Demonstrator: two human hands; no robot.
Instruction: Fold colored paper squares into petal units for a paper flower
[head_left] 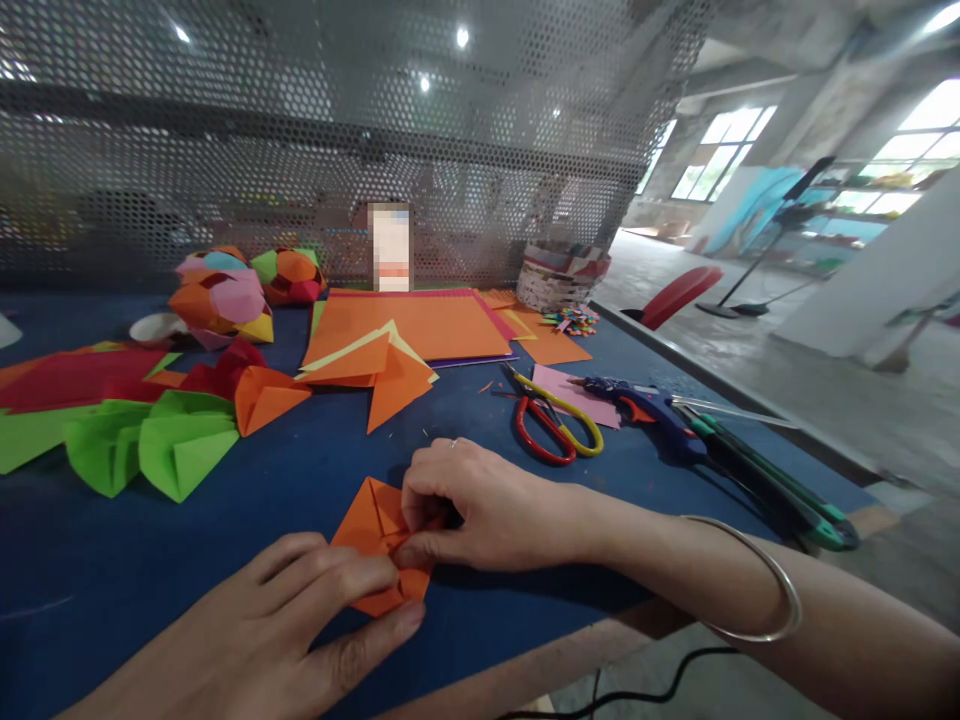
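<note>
A small folded orange paper piece [373, 522] lies on the blue table top [300, 480] near the front edge. My left hand [300, 615] pinches its near corner between thumb and fingers. My right hand [472, 505], with a ring and a silver bangle at the wrist, presses and pinches the paper's right side. Both hands cover part of the paper.
Folded green [161, 445], red and orange paper pieces [262, 395] lie to the left. A stack of orange sheets [420, 325], scissors [555, 420], a blue glue gun [652, 410], paper balls [225, 295] and a basket [562, 275] stand further back. A perforated metal screen rises behind.
</note>
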